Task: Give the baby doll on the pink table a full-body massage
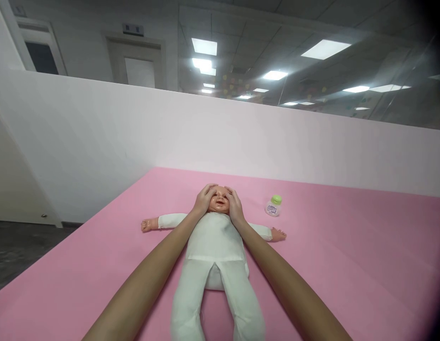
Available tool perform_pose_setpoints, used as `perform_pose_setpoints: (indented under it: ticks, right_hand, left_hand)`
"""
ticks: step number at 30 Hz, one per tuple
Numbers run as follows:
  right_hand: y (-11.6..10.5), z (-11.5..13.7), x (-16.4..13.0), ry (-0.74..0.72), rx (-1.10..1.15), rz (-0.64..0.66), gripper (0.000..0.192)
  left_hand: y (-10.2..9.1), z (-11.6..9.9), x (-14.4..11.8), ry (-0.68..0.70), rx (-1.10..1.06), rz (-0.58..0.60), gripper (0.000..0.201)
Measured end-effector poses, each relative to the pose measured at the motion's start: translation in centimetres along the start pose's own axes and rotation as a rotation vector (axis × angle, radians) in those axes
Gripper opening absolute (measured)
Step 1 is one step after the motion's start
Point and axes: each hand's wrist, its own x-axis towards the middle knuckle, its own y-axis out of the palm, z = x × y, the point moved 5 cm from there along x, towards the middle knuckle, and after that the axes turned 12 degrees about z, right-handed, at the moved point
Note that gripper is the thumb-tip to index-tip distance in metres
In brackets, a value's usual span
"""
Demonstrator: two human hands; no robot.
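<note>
A baby doll (215, 246) lies on its back in the middle of a smooth, matte pink mat (347, 265), its soft body in a plain white cloth suit, arms spread to nine and three o'clock, stuffed legs running toward six. Its head is glossy, hard-looking plastic, round and peach-toned. The left hand (205, 199) cups the head from the nine o'clock side, fingers curved and loosely spread over temple and crown; the right hand (235, 204) mirrors it from three o'clock, fingers likewise bent against the cheek and forehead. Near the doll's head, at about two o'clock, lies a small squat clear bottle (273, 206) with a rounded green cap. A plain white partition wall (135, 132) rises behind the mat.
</note>
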Motion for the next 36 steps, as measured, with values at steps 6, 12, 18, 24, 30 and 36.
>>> perform_pose_setpoints:
  ticks: [6,12,18,24,30,36]
  right_hand:
    - [-0.1,-0.08,0.05,-0.015,0.005,-0.017,0.04]
    - [-0.04,0.14,-0.02,-0.01,0.008,-0.004,0.04]
    - [-0.01,0.3,0.02,0.0,0.012,-0.008,0.04]
    - [0.01,0.34,-0.02,-0.007,0.007,-0.007,0.042]
    - [-0.12,0.16,0.11,-0.015,0.018,-0.028,0.04]
    - [-0.02,0.23,0.15,-0.022,0.017,-0.01,0.041]
  left_hand:
    - [-0.04,0.01,-0.02,0.011,-0.001,-0.007,0.034]
    - [-0.08,0.09,-0.02,-0.003,-0.004,-0.014,0.035]
    - [-0.07,0.09,0.04,0.008,0.004,-0.006,0.034]
    - [-0.06,0.13,0.07,0.011,-0.005,0.0,0.035]
    - [-0.13,0.23,0.21,-0.014,-0.021,-0.026,0.032]
    - [-0.07,-0.07,0.09,-0.021,-0.031,-0.043,0.033]
